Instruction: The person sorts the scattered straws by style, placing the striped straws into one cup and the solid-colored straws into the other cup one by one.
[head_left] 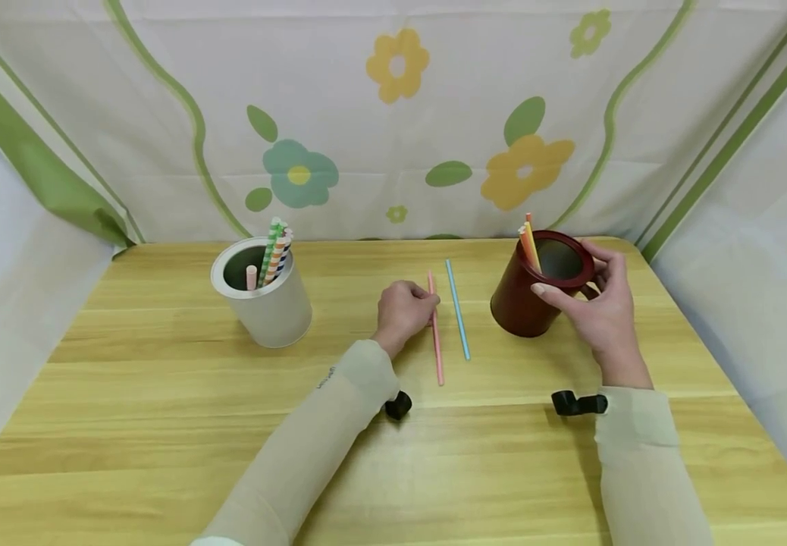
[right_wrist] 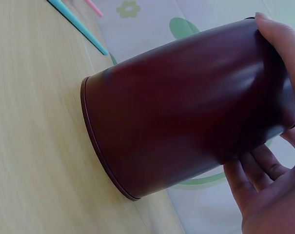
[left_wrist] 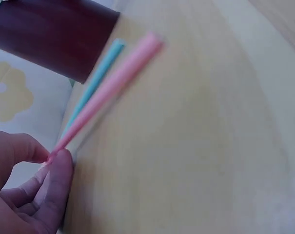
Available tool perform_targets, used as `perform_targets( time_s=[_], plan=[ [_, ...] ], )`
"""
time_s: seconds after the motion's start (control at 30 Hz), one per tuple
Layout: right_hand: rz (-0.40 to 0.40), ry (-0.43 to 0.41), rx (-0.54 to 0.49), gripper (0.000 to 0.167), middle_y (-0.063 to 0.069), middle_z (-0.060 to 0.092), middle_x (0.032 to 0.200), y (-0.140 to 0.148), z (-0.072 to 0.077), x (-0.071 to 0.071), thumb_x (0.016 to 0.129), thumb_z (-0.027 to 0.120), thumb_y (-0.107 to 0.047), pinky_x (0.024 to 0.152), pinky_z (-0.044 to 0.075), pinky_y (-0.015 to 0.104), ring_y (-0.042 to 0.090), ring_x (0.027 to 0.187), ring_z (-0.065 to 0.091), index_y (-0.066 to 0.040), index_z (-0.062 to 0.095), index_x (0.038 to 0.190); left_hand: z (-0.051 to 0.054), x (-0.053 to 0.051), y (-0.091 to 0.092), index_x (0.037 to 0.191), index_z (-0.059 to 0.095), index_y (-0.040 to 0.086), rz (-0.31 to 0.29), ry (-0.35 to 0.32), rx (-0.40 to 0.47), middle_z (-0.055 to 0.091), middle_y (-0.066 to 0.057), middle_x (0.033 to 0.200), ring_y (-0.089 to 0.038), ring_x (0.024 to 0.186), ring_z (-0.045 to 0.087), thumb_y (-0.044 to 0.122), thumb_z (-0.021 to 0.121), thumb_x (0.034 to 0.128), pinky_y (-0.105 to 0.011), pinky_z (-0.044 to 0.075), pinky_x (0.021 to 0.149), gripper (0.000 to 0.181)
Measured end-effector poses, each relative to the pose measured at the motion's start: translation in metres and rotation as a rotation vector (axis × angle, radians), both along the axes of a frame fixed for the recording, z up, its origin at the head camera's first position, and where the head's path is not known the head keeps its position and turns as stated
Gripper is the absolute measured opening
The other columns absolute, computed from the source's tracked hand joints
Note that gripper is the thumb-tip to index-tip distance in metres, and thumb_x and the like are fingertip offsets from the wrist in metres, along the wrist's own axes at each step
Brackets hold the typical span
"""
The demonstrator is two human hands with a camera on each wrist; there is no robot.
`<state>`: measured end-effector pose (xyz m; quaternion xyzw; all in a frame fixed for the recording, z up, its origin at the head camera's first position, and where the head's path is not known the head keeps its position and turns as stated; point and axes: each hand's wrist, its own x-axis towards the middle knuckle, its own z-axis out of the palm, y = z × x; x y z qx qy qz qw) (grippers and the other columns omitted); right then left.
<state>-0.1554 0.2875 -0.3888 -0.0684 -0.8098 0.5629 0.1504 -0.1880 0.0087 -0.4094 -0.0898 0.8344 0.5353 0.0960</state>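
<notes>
Between its thumb and fingers my left hand (head_left: pixel 403 311) pinches a pink straw (head_left: pixel 437 345); in the left wrist view the straw (left_wrist: pixel 108 90) slants up from the fingertips, its near end off the wood. Just right of it a blue straw (head_left: pixel 458 309) lies on the table. My right hand (head_left: pixel 605 307) grips the upper part of a dark red canister (head_left: pixel 519 296), thumb on the near side and fingers around the far side. Orange and yellow straws (head_left: pixel 531 246) poke out of that canister. Seen from the right wrist, the canister's wall (right_wrist: pixel 176 112) fills the middle.
A white canister (head_left: pixel 274 318) stands at the left with striped straws (head_left: pixel 275 254) and a pink one (head_left: pixel 251 277) inside. Behind the wooden table (head_left: pixel 161 425) hangs a flowered curtain (head_left: pixel 366 136). Black wrist cameras (head_left: pixel 399 406) jut from both sleeves.
</notes>
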Motion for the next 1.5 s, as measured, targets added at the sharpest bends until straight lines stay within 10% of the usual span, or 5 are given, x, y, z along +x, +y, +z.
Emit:
perform_targets(
  time_s=[0.37,0.6,1.07,1.3,1.5],
  plan=[
    [-0.003,0.004,0.001,0.090,-0.012,0.056,0.136,0.001,-0.003,0.001,0.083,0.095,-0.018,0.097,0.048,0.011,0.010,0.122,0.055,-0.029,0.044,0.156,0.003,-0.001,-0.007,0.111,0.076,-0.006,0.118,-0.117,0.324,0.077,-0.015,0.090,-0.011,0.063,0.070,0.005,0.074,0.0985,-0.029,0.068,0.071,0.017],
    [0.008,0.015,-0.021,0.089,-0.009,0.057,0.137,-0.002,-0.002,-0.001,0.083,0.095,-0.017,0.098,0.048,0.012,0.012,0.123,0.056,-0.029,0.044,0.155,0.026,0.004,-0.004,0.110,0.076,-0.003,0.134,-0.091,0.502,0.078,-0.013,0.095,-0.014,0.071,0.073,0.000,0.071,0.0933,-0.037,0.069,0.085,0.018],
    [0.009,0.022,-0.019,0.090,-0.010,0.056,0.139,0.000,-0.003,-0.002,0.083,0.095,-0.018,0.099,0.047,0.015,0.011,0.124,0.054,-0.030,0.044,0.156,0.100,0.018,0.022,0.112,0.071,-0.010,0.215,0.349,0.816,0.069,-0.011,0.095,-0.014,0.079,0.072,-0.008,0.071,0.0958,-0.032,0.069,0.082,0.017],
    [0.013,0.026,-0.015,0.090,-0.011,0.055,0.139,-0.001,-0.002,-0.001,0.083,0.095,-0.018,0.099,0.047,0.014,0.012,0.125,0.054,-0.029,0.044,0.156,0.117,0.028,0.035,0.108,0.071,-0.010,0.254,0.612,0.824,0.070,-0.007,0.095,-0.011,0.083,0.070,-0.006,0.073,0.0941,-0.034,0.069,0.083,0.015],
    [0.021,0.032,-0.012,0.088,-0.012,0.054,0.141,-0.001,-0.002,0.000,0.084,0.094,-0.020,0.100,0.047,0.014,0.010,0.124,0.054,-0.029,0.044,0.156,0.122,0.031,0.048,0.107,0.072,-0.010,0.262,0.707,0.800,0.073,-0.011,0.097,-0.009,0.083,0.070,-0.006,0.074,0.0934,-0.031,0.068,0.082,0.014]
  ],
)
